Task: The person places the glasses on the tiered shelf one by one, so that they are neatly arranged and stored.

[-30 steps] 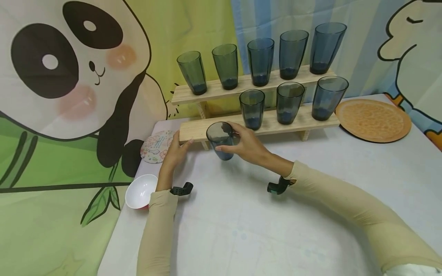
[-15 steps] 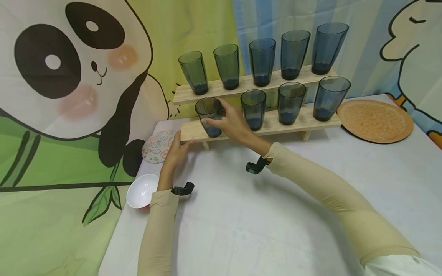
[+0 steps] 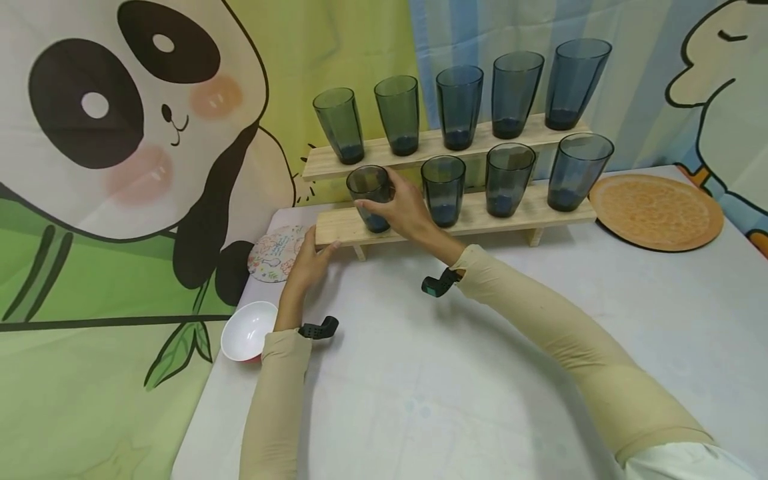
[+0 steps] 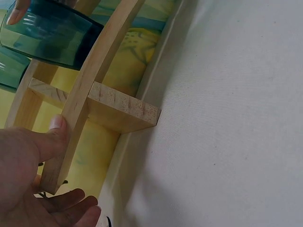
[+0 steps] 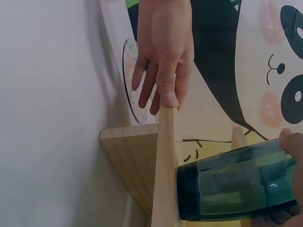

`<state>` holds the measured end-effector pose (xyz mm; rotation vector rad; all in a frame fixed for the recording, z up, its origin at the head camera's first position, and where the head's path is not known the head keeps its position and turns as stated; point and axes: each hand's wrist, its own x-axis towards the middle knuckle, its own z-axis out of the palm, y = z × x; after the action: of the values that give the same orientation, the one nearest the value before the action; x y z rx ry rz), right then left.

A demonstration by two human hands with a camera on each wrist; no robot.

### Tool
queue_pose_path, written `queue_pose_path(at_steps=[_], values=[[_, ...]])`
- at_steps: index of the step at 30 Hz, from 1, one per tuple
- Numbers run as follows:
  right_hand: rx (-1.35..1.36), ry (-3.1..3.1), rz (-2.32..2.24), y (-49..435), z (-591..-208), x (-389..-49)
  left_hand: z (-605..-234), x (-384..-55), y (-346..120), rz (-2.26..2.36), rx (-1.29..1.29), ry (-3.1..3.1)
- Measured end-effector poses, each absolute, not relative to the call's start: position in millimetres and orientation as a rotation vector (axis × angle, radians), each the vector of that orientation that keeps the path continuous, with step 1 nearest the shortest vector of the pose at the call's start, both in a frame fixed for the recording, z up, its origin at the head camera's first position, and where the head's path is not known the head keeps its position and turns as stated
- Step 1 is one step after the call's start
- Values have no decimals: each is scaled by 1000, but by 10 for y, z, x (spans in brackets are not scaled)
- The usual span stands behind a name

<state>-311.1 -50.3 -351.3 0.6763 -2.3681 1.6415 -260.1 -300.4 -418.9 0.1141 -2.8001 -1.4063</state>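
Observation:
My right hand (image 3: pixel 403 208) grips a dark blue-grey drinking glass (image 3: pixel 375 217), thumb on the near side and fingers behind it. The glass stands upright with its base at the lower board of a two-tier wooden shelf (image 3: pixel 336 227); in the right wrist view the glass base (image 5: pixel 189 191) meets the board. My left hand (image 3: pixel 308 263) holds the left end of that board between thumb and fingers. In the left wrist view its thumb (image 4: pixel 57 124) presses the board's edge while the other fingers spread below. Right of the held glass stands another glass (image 3: pixel 444 193) on the same board.
More matching glasses (image 3: pixel 510 183) stand along both tiers, several on the upper board (image 3: pixel 432 143). A round brown mat (image 3: pixel 657 212) lies right of the shelf. At left are a floral round mat (image 3: pixel 276 253) and a white bowl (image 3: pixel 248 331). A printed curtain hangs behind.
My right hand has carried the glass up and back from in front of the shelf onto the lower board, then slightly right. The left hand has stayed on the board's end.

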Motion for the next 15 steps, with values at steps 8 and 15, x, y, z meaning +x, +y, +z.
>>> queue_pose_path(at_steps=[8,15], values=[[648,-2444,1597,-515,-3521,-3134,-4187,-2619,-3021,-1388,114,-2810],[651,-2643,1568,-501,-3638,-3080,-4185,-2621,-3041,-1384,101,-2802]])
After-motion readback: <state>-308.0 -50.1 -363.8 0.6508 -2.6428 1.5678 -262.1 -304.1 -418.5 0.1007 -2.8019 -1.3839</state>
